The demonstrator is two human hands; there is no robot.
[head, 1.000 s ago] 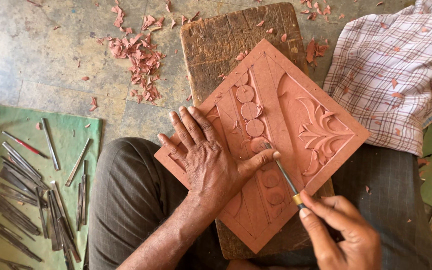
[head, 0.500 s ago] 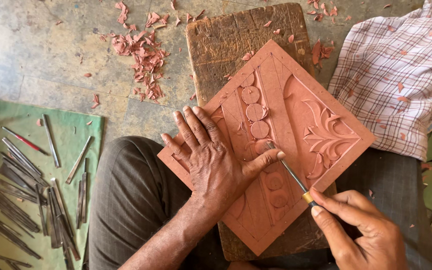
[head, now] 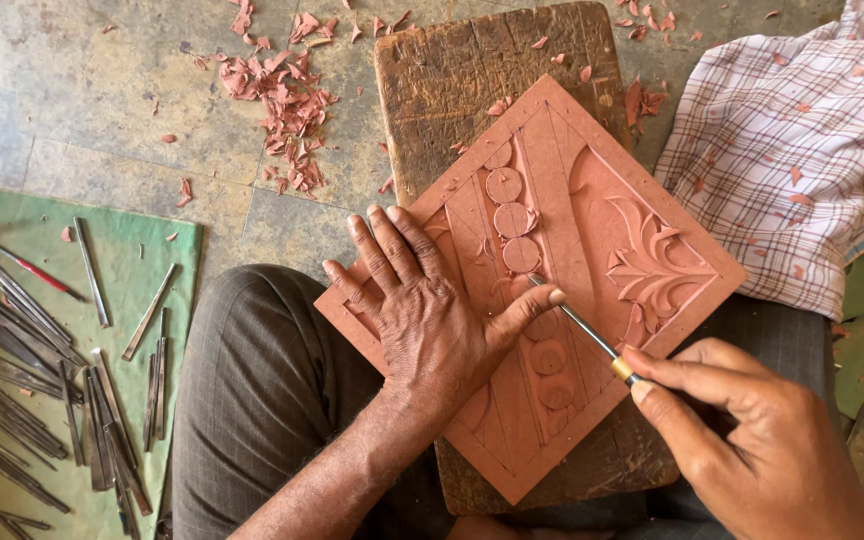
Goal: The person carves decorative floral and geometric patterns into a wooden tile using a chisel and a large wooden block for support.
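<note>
A square terracotta-coloured tile (head: pixel 592 210) carved with a row of discs and a leaf motif lies tilted on a worn wooden board (head: pixel 472 80) across my lap. My left hand (head: pixel 422 310) lies flat on the tile's lower left, fingers spread, thumb stretched toward the tool tip. My right hand (head: pixel 742 440) grips a thin metal carving tool (head: pixel 582 330) with a brass ferrule. Its tip touches the tile beside the disc row, next to my left thumb.
A green cloth (head: pixel 12 280) at the left holds several metal carving tools (head: pixel 42 390). Reddish shavings (head: pixel 282 90) are scattered on the stone floor above. A checked cloth (head: pixel 792 140) lies at the right, beside the board.
My right hand and the tool have shifted slightly right and down in the view. My left hand still lies flat on the tile, thumb by the tool tip.
</note>
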